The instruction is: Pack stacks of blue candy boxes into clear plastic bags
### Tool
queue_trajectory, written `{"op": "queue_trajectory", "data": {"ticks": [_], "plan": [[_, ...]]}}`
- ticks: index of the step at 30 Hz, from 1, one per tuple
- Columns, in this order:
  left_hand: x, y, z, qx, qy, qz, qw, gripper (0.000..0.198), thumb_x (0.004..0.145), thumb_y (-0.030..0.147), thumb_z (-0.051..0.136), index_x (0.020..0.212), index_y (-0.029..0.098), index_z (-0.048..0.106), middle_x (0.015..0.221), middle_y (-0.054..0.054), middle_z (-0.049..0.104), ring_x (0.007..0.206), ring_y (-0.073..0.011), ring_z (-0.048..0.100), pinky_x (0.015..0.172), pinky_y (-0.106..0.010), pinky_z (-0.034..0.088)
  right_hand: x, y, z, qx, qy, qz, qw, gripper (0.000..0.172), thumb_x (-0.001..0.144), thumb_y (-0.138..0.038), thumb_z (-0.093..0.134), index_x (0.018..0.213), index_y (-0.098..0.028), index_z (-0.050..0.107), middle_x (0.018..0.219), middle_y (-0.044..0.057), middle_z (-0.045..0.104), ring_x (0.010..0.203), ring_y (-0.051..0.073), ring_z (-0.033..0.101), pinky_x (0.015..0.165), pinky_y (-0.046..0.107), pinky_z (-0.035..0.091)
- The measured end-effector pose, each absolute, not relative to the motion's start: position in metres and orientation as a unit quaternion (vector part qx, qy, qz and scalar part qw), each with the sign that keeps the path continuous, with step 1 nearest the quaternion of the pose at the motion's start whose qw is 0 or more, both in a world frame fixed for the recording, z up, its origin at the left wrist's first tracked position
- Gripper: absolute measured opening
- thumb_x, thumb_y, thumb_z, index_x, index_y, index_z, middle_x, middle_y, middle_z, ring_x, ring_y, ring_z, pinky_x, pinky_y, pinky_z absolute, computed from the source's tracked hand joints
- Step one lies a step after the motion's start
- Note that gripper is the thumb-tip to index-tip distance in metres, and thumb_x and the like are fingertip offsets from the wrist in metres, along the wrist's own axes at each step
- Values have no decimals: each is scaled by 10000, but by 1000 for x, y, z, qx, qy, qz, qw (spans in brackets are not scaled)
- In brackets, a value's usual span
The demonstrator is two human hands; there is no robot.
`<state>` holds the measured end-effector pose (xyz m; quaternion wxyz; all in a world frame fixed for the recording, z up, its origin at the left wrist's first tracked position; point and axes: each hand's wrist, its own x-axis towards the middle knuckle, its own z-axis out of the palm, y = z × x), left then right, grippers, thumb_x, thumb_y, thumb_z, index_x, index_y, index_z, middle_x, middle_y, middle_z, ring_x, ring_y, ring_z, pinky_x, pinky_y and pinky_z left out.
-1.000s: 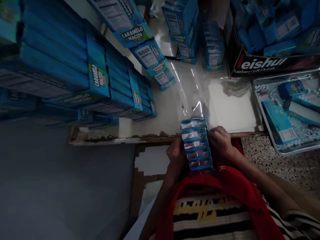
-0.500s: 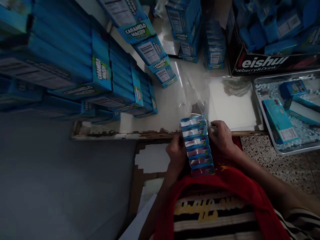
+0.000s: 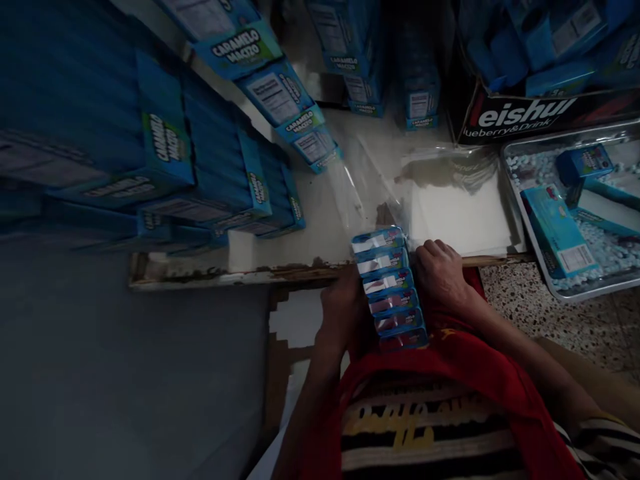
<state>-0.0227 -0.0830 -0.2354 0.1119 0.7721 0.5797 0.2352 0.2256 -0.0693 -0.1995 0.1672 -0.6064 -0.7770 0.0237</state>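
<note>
A row of several small blue candy boxes (image 3: 391, 293) lies in front of my body in a clear plastic bag (image 3: 367, 183). The bag's loose film stretches away over the table top. My left hand (image 3: 343, 303) is closed at the left side of the row, its fingertips in shadow and partly hidden by the boxes. At the right side, my right hand (image 3: 441, 270) has its fingers curled against the bagged row near its far end. Both hands grip the bagged boxes close to the table's front edge.
Stacked blue candy boxes (image 3: 220, 153) fill the left of the table (image 3: 320, 227), with more stacks (image 3: 345, 63) behind. Right of the bag lie white sheets (image 3: 457, 217). A black carton (image 3: 530, 120) holds blue boxes. A metal tray (image 3: 555, 293) has small pale candies and boxes.
The view has shifted slightly. My right hand's fingers have curled in closer against the bagged row, and my left hand sits tighter to its side. The boxes stay between the hands.
</note>
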Motion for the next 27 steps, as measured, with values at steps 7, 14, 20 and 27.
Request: {"op": "queue_trajectory", "data": {"ticks": [7, 14, 20, 27], "plan": [[-30, -97, -233, 805, 516, 267, 124, 293, 1030, 379, 508, 984, 188, 726, 878, -110, 752, 753, -214, 708, 645, -293, 439, 232, -78, -184, -533, -833, 53, 137, 189, 986, -122, 583, 841, -196, 679, 832, 69, 687, 743, 208, 535, 660, 362, 311], [-16, -95, -243, 732, 576, 300, 204, 306, 1000, 356, 519, 819, 196, 707, 793, -66, 752, 702, -182, 690, 656, -263, 456, 235, -85, -192, -578, -798, 44, 165, 279, 1012, -217, 587, 742, -198, 654, 748, 49, 688, 662, 173, 575, 622, 345, 288], [3, -87, -235, 671, 603, 404, 151, 236, 976, 377, 606, 958, 182, 737, 877, -68, 791, 784, -194, 743, 732, -280, 547, 235, -77, -208, -569, -749, 13, 340, 137, 1027, -248, 582, 937, -201, 674, 785, 34, 745, 684, 170, 669, 639, 298, 404], [-3, -76, -216, 702, 520, 486, -26, 67, 967, 244, 713, 955, 209, 769, 841, -12, 824, 696, -150, 780, 702, -221, 589, 233, -86, -196, -495, -799, 2, 342, 162, 1028, -122, 549, 1081, -218, 667, 927, 33, 800, 769, 181, 744, 704, 311, 503]]}}
